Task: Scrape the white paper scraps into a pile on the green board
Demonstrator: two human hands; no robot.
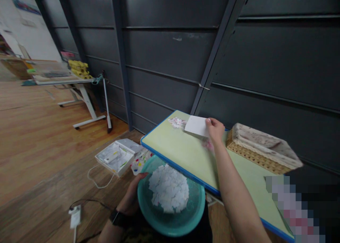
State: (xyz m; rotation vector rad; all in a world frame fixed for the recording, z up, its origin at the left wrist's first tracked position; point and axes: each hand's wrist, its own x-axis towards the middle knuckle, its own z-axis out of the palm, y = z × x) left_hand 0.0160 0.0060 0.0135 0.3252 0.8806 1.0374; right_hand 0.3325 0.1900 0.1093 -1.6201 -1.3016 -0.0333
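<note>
My left hand [132, 197] grips the rim of a round teal plastic basket [172, 229] at its left side. A heap of small torn white paper pieces [168, 188] lies in the basket, just below the table's front edge. Over the pale green table [170, 143], my right hand [215, 129] pinches the right end of a flat white card [197, 125], held slightly tilted. Beside the card's left end sits a small pile of whitish and pink scraps [177, 122]. Something pink [208, 144], blurred, shows under my right wrist.
A cloth-lined wicker basket [261, 151] stands at the table's back right. An open white box [115, 158] and a power strip [75, 216] with cords lie on the floor at left. Dark metal panels [170, 48] rise behind the table. Another table [61, 80] bears yellow things.
</note>
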